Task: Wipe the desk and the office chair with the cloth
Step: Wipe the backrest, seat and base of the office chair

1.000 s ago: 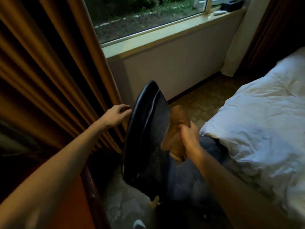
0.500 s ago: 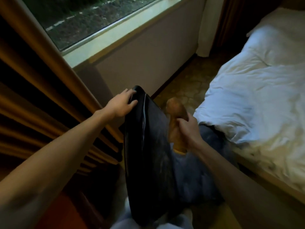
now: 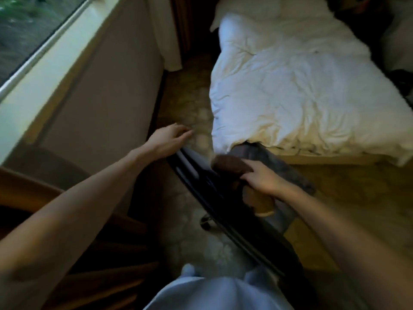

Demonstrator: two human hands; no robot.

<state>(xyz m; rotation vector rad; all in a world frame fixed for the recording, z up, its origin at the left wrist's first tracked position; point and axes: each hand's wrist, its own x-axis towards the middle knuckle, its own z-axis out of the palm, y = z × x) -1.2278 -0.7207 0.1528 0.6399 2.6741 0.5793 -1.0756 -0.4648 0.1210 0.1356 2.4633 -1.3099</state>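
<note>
Cloth point(image 3: 232, 167) gripped by right hand point(image 3: 260, 180) | left hand point(image 3: 167, 139) spread atop chair back point(image 3: 201, 175)

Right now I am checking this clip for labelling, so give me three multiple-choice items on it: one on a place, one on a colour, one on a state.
1. Where does the white rumpled bed lie from the black padded chair back?
A. to its right
B. to its left
C. beneath it

2. What colour is the folded cloth?
A. bright blue
B. brown
C. white

3. What is the right hand doing?
A. hanging free
B. gripping the cloth against the chair back
C. resting on the bed

Answers: 1 A, the bed fills the upper right. 2 B, the cloth shows brown. 3 B, its fingers close on the cloth; the left hand is open by the chair's top edge.
</note>
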